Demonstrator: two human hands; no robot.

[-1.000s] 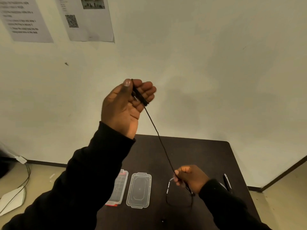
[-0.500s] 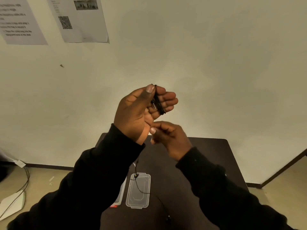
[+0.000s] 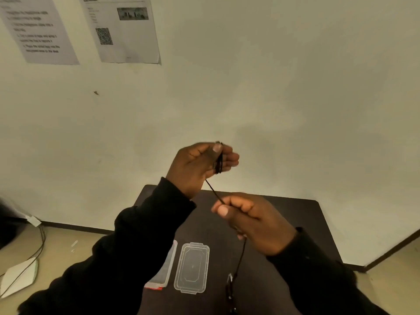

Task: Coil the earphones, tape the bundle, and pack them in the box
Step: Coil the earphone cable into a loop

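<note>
Coiling half done: left hand (image 3: 195, 165) pinches coil (image 3: 219, 163); right hand (image 3: 254, 221) below grips loose cord (image 3: 214, 192); taping, box (image 3: 192, 267) remain.

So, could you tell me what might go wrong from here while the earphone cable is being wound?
1. The coil sits on the left hand's fingers, pinned only by the thumb; loops could slip off.
2. The loose cable tail hangs from the right hand to the table and may snag or tangle.
3. It dangles near the clear lid and might nudge it.
</note>
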